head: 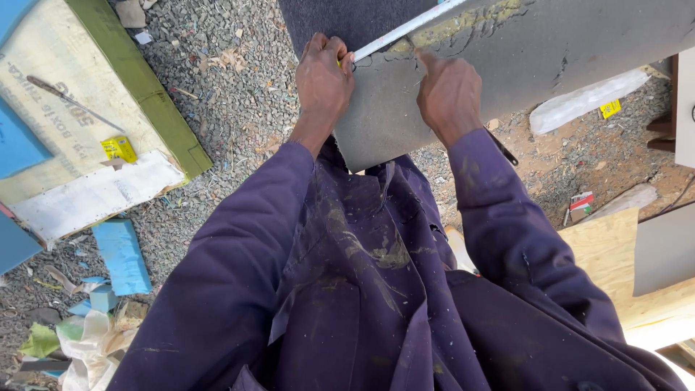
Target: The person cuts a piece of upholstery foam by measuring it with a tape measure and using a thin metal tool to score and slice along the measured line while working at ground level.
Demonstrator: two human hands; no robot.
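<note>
At upper centre, the left hand (323, 76) is clamped on a yellow-handled tool whose metal strip (405, 30) crosses the grey sheet (521, 65). The right hand (447, 90) presses fingertips flat, apparently steadying the sheet. Gravel ground (232, 108) lies below.

Matt, rough grey board (521, 65) w/ smooth metal strip (405, 30) on it; stained purple cloth sleeves (239, 246); loose gravel (232, 94).

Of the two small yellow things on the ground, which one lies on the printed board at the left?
The yellow box. It lies on the printed board beside the green edge. The other, a yellow tag, lies on gravel at the far right by a white strip.
</note>
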